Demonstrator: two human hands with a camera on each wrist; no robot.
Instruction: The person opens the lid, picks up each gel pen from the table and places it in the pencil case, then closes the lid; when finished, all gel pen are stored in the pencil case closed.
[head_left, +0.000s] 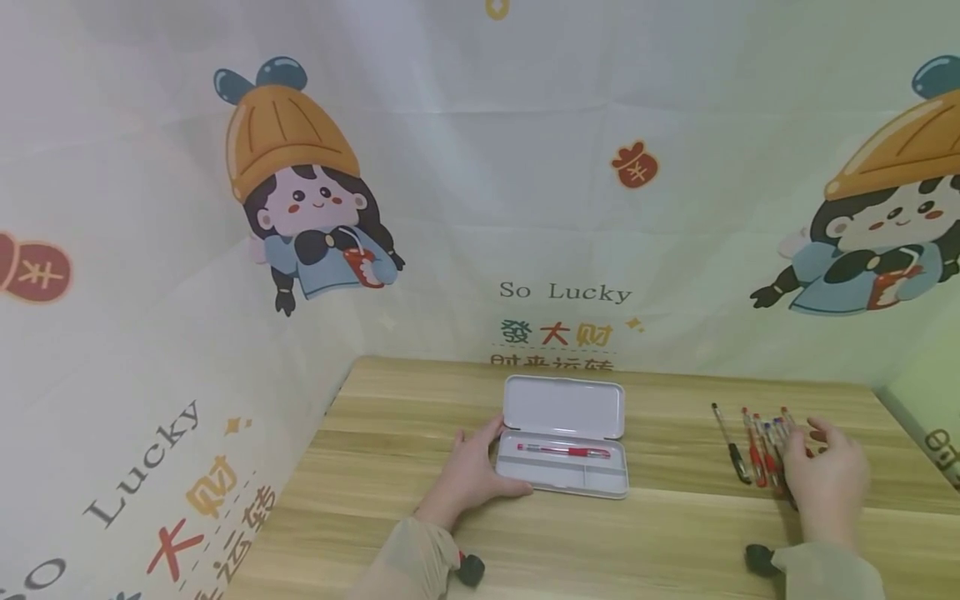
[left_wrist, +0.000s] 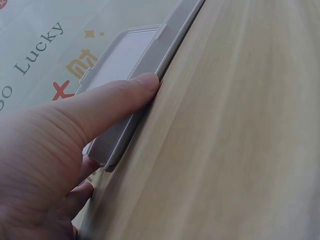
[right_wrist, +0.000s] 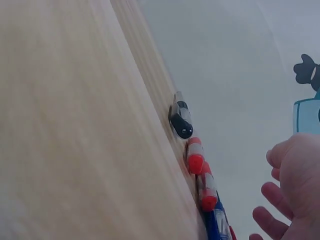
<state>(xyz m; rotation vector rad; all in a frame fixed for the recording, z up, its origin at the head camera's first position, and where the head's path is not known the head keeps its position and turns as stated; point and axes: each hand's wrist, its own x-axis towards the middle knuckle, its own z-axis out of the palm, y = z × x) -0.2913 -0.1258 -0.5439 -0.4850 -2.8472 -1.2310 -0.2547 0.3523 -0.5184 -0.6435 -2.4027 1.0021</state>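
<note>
A white pencil case [head_left: 551,482] lies on the table with its lid raised at the back. Inside its long rear compartment is a red gel pen [head_left: 564,451]. My left hand [head_left: 468,473] grips the case by its left end; in the left wrist view the thumb [left_wrist: 117,102] presses along the front edge. Over on the right, my right hand [head_left: 827,471] is just above a row of pens, its fingers loosely bent and holding nothing. The row has a black pen [head_left: 733,450], red pens [right_wrist: 195,157] and a blue pen [right_wrist: 215,222]; the hand partly covers it.
The wooden table [head_left: 667,550] meets a printed cloth backdrop [head_left: 450,208] at the back and left. A stretch of tabletop separates the case from the pens. Dark wrist mounts [head_left: 760,558] sit at both sleeves.
</note>
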